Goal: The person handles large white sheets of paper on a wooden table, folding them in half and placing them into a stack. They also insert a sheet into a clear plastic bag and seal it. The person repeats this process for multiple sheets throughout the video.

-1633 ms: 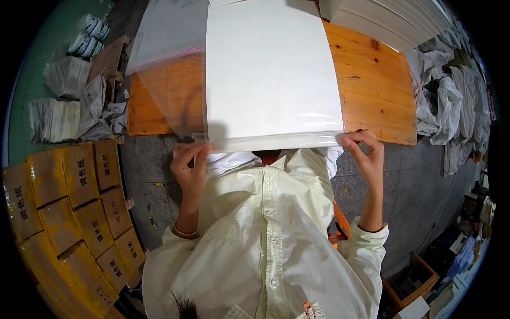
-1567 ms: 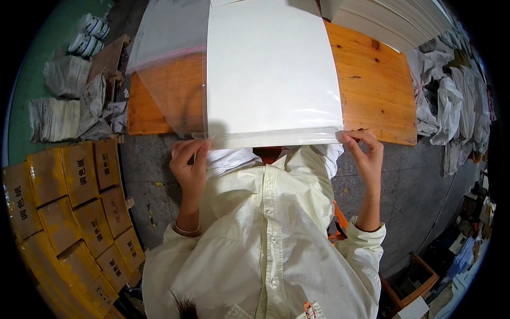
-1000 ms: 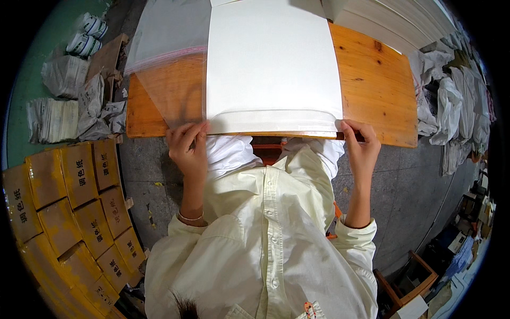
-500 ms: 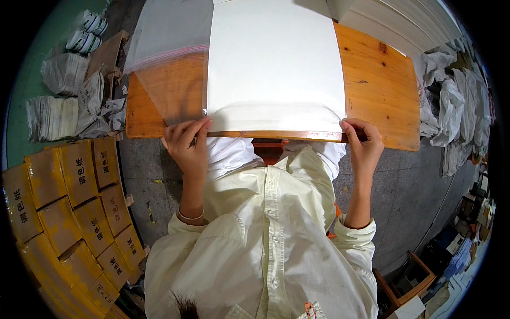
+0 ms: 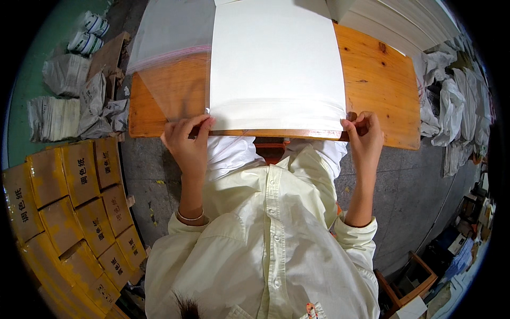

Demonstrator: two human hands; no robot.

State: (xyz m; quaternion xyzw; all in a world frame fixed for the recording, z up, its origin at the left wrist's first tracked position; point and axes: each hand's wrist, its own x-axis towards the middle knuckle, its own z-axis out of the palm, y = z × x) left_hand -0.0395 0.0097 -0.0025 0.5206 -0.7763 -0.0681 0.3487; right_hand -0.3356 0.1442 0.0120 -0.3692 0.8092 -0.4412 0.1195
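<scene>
Yellow cartons (image 5: 69,207) — wrapped bundles (image 5: 64,101).

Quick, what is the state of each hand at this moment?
Left hand: closed, pinching the near left corner of the white paper stack.
Right hand: closed, pinching the stack's near right corner.

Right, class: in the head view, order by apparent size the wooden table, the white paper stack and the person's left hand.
1. Wooden table
2. White paper stack, though it hides part of the table
3. Left hand
</scene>
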